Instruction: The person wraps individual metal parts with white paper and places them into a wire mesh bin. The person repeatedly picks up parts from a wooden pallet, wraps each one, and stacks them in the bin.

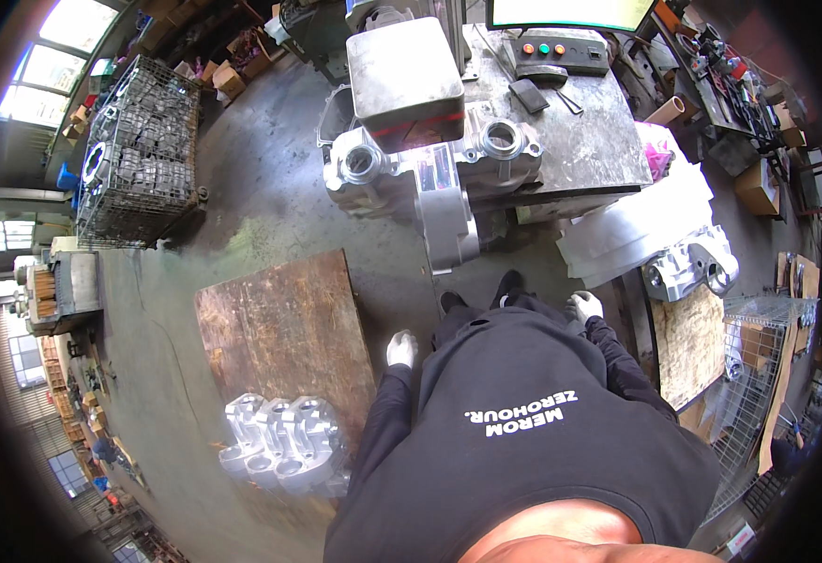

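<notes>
Both my hands wear white gloves and hang at my sides, away from the parts. My left hand is beside a worn wooden board, its fingers loosely stretched and nothing in them. My right hand hangs near the white-covered stack, loosely curled, with no object visible in it. Ahead of me, a silver metal casting with round bores sits under a boxy grey machine head. A red light line crosses the head's lower front. Several silver castings stand in a row on the board at my left.
A steel worktable carries a button box. White sheeting lies at right, with another casting at its edge. A wire cage full of metal parts stands far left; a mesh basket is at right.
</notes>
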The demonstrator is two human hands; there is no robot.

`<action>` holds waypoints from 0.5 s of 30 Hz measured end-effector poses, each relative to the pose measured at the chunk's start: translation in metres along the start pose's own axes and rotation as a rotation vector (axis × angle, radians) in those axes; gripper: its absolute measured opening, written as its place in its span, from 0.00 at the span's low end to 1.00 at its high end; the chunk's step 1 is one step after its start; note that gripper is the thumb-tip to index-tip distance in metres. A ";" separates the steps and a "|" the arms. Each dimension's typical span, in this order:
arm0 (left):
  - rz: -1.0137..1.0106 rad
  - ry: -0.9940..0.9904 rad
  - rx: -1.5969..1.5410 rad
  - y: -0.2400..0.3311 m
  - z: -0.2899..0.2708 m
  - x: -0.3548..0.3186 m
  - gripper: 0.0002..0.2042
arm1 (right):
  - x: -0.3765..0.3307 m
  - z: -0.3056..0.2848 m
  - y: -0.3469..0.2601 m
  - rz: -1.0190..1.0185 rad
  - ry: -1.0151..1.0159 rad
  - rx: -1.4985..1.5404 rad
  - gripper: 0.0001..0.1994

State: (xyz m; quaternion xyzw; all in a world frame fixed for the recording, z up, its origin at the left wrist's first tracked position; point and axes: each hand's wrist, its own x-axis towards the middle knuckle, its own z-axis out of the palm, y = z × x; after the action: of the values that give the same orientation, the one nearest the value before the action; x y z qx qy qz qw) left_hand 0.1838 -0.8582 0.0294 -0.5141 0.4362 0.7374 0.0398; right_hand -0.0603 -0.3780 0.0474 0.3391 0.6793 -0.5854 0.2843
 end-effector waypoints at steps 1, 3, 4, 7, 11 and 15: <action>0.078 -0.017 0.043 0.001 0.004 -0.002 0.13 | 0.001 -0.001 -0.001 -0.044 -0.009 -0.032 0.12; 0.004 0.047 0.069 0.005 0.012 -0.008 0.13 | 0.004 -0.003 -0.001 0.005 0.012 -0.015 0.12; 0.000 0.044 -0.017 0.006 0.016 -0.011 0.14 | 0.006 -0.005 -0.002 -0.008 0.005 -0.063 0.16; -0.001 0.056 0.021 0.012 0.025 -0.016 0.14 | 0.011 -0.007 0.000 -0.004 0.005 -0.041 0.13; -0.005 0.038 -0.022 0.014 0.029 -0.016 0.14 | 0.016 -0.006 -0.004 -0.013 0.014 -0.080 0.13; -0.012 -0.019 -0.119 0.013 0.028 -0.012 0.15 | 0.019 -0.004 -0.013 -0.031 -0.039 -0.039 0.12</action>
State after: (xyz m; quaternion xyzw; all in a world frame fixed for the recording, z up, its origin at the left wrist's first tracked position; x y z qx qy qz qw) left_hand 0.1623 -0.8425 0.0491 -0.5112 0.3882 0.7666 0.0176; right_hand -0.0818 -0.3731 0.0408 0.3113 0.6901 -0.5828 0.2952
